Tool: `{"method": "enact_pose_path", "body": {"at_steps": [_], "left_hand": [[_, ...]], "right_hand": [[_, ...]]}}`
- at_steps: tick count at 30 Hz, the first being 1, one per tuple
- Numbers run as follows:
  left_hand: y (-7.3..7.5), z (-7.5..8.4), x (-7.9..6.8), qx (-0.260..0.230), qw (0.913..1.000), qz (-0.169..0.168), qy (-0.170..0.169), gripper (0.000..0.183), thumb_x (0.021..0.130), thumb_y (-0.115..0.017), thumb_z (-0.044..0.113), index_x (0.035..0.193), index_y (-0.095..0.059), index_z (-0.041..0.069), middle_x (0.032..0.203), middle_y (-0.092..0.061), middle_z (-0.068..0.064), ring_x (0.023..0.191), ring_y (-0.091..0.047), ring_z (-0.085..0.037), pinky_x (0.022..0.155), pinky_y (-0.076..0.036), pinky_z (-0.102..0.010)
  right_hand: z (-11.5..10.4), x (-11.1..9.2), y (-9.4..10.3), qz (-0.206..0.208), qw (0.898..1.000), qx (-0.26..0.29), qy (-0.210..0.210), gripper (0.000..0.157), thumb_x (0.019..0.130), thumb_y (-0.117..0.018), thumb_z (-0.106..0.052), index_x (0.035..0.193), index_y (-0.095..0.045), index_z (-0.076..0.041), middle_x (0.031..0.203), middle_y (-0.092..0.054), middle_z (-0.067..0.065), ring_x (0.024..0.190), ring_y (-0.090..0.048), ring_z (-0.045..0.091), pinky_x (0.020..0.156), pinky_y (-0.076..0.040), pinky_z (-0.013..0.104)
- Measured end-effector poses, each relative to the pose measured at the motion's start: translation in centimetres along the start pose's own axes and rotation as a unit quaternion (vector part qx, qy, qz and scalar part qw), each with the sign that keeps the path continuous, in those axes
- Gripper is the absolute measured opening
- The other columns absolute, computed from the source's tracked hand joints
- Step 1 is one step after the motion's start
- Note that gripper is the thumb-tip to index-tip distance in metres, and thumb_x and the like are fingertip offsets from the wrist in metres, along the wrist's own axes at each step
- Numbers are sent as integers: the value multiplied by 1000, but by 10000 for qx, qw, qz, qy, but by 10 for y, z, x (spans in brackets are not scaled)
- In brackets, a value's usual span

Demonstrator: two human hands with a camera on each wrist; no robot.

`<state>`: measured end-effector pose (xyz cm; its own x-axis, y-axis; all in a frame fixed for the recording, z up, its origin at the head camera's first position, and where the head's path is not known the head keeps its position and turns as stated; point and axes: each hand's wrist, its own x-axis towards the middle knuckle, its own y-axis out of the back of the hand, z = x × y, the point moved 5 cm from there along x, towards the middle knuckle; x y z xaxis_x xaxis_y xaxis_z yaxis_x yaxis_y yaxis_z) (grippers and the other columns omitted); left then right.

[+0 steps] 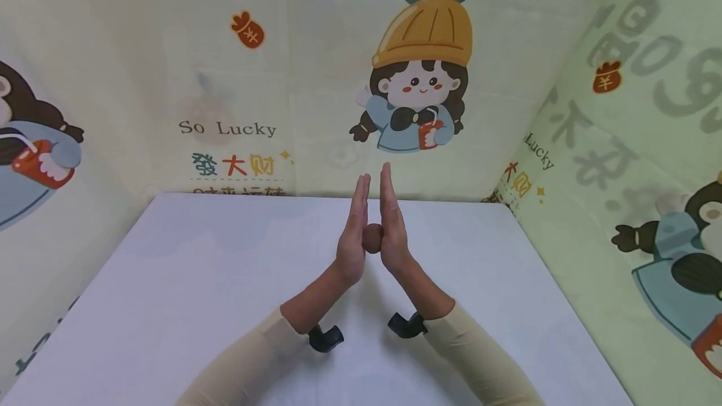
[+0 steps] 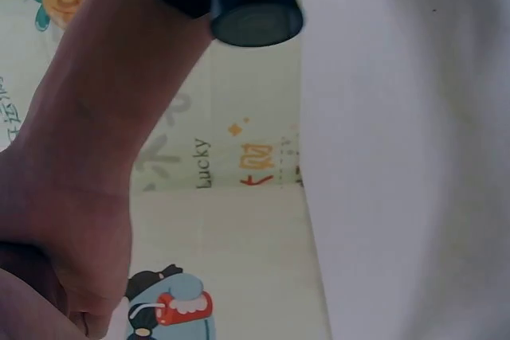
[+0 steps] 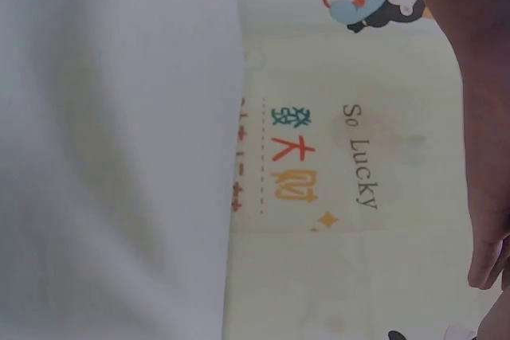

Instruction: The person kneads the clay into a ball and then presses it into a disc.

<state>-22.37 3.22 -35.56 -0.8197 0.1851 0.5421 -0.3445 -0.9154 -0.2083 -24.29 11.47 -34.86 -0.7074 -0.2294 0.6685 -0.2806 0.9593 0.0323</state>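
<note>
A small round brown ball [image 1: 373,239] sits between the two palms, in the middle of the head view. My left hand [image 1: 351,240] presses on it from the left, its fingers straight and pointing up and away. From the other side my right hand [image 1: 395,234] mirrors it, palm flat against the ball and fingers extended. The fingertips of the two hands stand a little apart. Both hands are held over the white table [image 1: 237,268]. Only parts of the hands and a forearm show at the edges of the wrist views.
Each wrist carries a dark camera, the left one [image 1: 326,338] and the right one [image 1: 407,325]. Behind the table hangs a pale printed cloth [image 1: 327,67] with cartoon figures and lettering; it continues along both sides.
</note>
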Motion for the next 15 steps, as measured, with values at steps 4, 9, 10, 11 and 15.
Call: {"method": "enact_pose_path", "body": {"at_steps": [4,9,10,11,15], "left_hand": [[5,4,2,-31,9999,115,-41,63,112,-12,30,169,-2,7,176,-7,-1,160,-1,-13,126,3,-47],[13,9,6,-65,9994,329,-111,64,111,-13,33,169,-4,8,176,-6,0,160,-2,-12,126,2,-46],[14,9,6,-64,9993,358,-114,64,111,-13,33,169,-5,8,176,-6,0,160,-3,-11,126,2,-46],[16,10,7,-67,9992,383,-131,64,111,-13,33,169,-5,8,176,-6,1,160,-3,-11,126,2,-46],[20,10,8,-17,9988,464,-127,63,112,-13,34,170,-7,10,176,-10,3,159,-5,-10,126,1,-46]], "right_hand": [[3,-5,-6,-77,9998,51,-149,64,114,-14,-35,168,0,-4,177,2,1,159,-7,14,125,-12,35],[8,-14,-14,-174,9992,40,-359,63,112,-12,-31,169,-2,-8,177,-2,2,77,-55,9,78,-42,23],[8,-15,-16,-194,9992,36,-359,63,111,-12,-31,169,-3,-8,176,-8,7,62,-45,12,67,-39,24],[8,-16,-17,-207,9991,5,-364,63,112,-12,-31,169,-3,-8,176,-9,9,55,-39,14,64,-39,24],[9,-20,-21,-205,9988,-121,-422,62,112,-13,-33,170,-5,-10,173,-17,16,69,-50,10,75,-42,22]]}}
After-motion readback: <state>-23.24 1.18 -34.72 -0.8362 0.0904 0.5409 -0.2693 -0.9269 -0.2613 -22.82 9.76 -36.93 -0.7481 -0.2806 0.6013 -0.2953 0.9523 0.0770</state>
